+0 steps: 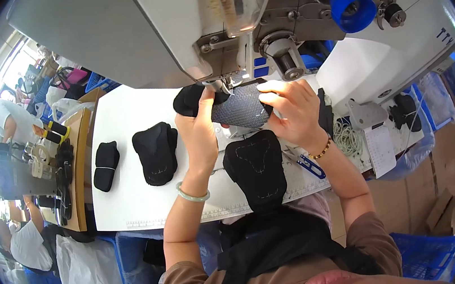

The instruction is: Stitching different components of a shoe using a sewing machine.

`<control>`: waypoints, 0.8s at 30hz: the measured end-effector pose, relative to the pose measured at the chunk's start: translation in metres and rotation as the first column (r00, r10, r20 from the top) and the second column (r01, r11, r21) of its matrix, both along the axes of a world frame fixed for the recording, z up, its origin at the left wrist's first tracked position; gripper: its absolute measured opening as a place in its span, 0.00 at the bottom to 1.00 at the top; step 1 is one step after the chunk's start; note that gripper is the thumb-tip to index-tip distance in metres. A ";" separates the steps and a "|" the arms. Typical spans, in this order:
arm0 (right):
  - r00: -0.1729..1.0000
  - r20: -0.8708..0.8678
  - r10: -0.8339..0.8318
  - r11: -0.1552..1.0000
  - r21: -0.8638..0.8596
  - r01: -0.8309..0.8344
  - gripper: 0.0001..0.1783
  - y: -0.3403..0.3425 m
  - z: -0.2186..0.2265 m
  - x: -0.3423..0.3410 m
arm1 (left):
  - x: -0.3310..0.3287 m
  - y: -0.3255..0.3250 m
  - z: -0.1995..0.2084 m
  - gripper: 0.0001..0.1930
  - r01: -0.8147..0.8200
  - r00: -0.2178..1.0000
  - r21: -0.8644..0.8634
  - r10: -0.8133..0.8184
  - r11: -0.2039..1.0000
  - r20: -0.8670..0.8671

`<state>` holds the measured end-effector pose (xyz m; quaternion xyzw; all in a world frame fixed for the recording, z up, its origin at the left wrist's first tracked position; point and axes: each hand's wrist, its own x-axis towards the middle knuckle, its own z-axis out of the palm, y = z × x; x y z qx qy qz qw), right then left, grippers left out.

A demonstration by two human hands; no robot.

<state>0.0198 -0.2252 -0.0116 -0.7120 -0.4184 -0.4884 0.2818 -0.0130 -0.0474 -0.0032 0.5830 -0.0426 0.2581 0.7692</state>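
Under the needle area of a sewing machine lies a grey textured fabric piece, joined or overlapped by a black padded part at its left. My left hand grips the left side, thumb on top and fingers mostly hidden beneath. At the right edge, my right hand pinches the same fabric with bent fingers. Just below, nearer me, rests a stack of black shaped fabric pieces with pale stitched or marked lines. Snips with a blue handle lie beside my right wrist.
Another black stack and a tied black bundle sit left on the white table. Tangled pale cord and a paper sheet are at right. A blue crate stands low right. Other people work at far left.
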 end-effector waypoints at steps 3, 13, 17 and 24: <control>0.999 0.005 -0.040 0.998 0.054 0.040 0.20 -0.001 -0.003 0.002 | -0.005 -0.007 -0.001 0.09 -0.095 0.995 0.047 0.096 0.994 -0.020; 0.992 -0.014 -0.128 0.985 0.113 0.128 0.19 -0.003 -0.005 0.014 | -0.012 -0.038 0.002 0.08 -0.342 0.939 0.084 0.344 0.936 -0.012; 0.983 -0.103 -0.151 0.981 0.107 0.162 0.18 -0.001 -0.009 0.014 | -0.008 -0.043 -0.010 0.07 -0.451 0.893 0.087 0.446 0.888 0.064; 0.969 -0.231 -0.089 0.971 0.197 0.137 0.15 0.007 -0.011 0.021 | -0.013 -0.047 -0.017 0.08 -0.400 0.916 -0.068 0.401 0.914 0.002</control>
